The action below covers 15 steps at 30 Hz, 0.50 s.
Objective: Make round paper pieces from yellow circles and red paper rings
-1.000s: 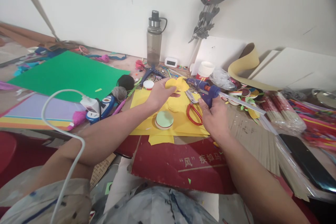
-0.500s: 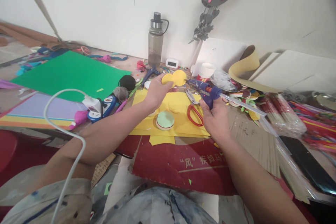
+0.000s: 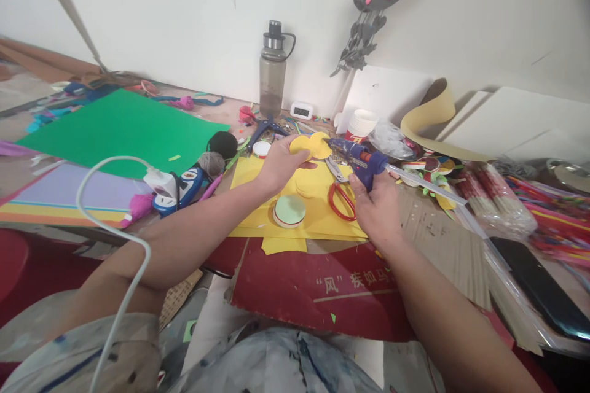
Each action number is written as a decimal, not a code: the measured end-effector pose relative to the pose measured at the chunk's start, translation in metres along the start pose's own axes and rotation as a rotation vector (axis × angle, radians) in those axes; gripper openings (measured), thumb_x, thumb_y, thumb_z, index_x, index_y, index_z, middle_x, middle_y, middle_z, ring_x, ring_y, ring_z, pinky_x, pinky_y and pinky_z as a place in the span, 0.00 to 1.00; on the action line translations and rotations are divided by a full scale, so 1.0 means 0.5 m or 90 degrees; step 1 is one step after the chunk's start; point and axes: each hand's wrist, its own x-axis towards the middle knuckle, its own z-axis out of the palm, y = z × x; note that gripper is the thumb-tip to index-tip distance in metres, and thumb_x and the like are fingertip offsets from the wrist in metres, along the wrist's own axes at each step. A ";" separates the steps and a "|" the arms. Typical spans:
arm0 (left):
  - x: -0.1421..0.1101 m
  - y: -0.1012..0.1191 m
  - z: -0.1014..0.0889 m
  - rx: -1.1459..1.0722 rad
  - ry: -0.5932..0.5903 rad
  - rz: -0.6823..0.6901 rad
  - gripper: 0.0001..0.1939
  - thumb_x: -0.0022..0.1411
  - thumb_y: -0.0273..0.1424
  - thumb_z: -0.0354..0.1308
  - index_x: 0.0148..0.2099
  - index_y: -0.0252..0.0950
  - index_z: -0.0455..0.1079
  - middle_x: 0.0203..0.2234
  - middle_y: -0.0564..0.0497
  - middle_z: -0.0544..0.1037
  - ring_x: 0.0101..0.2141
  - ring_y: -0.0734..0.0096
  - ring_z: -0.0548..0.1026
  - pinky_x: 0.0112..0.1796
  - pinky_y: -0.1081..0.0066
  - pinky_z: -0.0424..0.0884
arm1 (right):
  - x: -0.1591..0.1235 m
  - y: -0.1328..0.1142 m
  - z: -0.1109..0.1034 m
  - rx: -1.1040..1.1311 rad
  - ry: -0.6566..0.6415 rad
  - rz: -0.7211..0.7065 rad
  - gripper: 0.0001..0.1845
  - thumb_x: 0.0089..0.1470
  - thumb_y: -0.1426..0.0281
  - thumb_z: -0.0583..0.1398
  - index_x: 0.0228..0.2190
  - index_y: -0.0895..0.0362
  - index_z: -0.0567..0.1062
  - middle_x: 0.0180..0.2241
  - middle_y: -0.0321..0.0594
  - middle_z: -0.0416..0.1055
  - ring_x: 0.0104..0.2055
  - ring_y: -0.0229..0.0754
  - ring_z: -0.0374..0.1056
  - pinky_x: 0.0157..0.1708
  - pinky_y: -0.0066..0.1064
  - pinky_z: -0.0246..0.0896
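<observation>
Grasping a glue gun (image 3: pixel 365 163), the right hand (image 3: pixel 380 209) holds its nozzle (image 3: pixel 330 143) by yellow discs (image 3: pixel 321 145); the left hand (image 3: pixel 280 166) pinches them.

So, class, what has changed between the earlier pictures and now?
Since the second picture, the left hand has tilted and lowered the yellow piece, moving slightly right. Neither hand took or released anything; the right hand still holds the glue gun. Bottle and green sheet stayed put.

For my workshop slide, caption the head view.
The left hand holds yellow cut-outs close to the front of a blue glue gun in the right hand; yellow sheets lie below.
</observation>
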 end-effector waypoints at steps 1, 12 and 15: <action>0.001 -0.001 0.000 0.001 0.000 0.001 0.10 0.55 0.22 0.62 0.41 0.32 0.76 0.34 0.50 0.82 0.35 0.71 0.81 0.42 0.64 0.84 | -0.002 -0.001 0.001 0.001 -0.010 -0.001 0.17 0.65 0.53 0.56 0.35 0.52 0.73 0.37 0.54 0.78 0.43 0.61 0.75 0.45 0.52 0.70; 0.005 0.000 -0.007 -0.007 0.001 0.022 0.08 0.54 0.23 0.63 0.39 0.32 0.76 0.34 0.51 0.81 0.34 0.72 0.81 0.41 0.65 0.84 | -0.006 0.008 0.009 -0.024 0.001 -0.017 0.16 0.65 0.54 0.56 0.36 0.52 0.74 0.36 0.51 0.78 0.40 0.58 0.74 0.43 0.47 0.70; 0.002 0.001 -0.005 -0.006 -0.006 0.012 0.10 0.54 0.23 0.62 0.41 0.31 0.77 0.36 0.49 0.82 0.37 0.70 0.81 0.42 0.63 0.85 | -0.003 0.003 0.004 -0.029 0.009 -0.003 0.15 0.65 0.55 0.56 0.34 0.52 0.74 0.34 0.50 0.76 0.40 0.58 0.74 0.42 0.47 0.69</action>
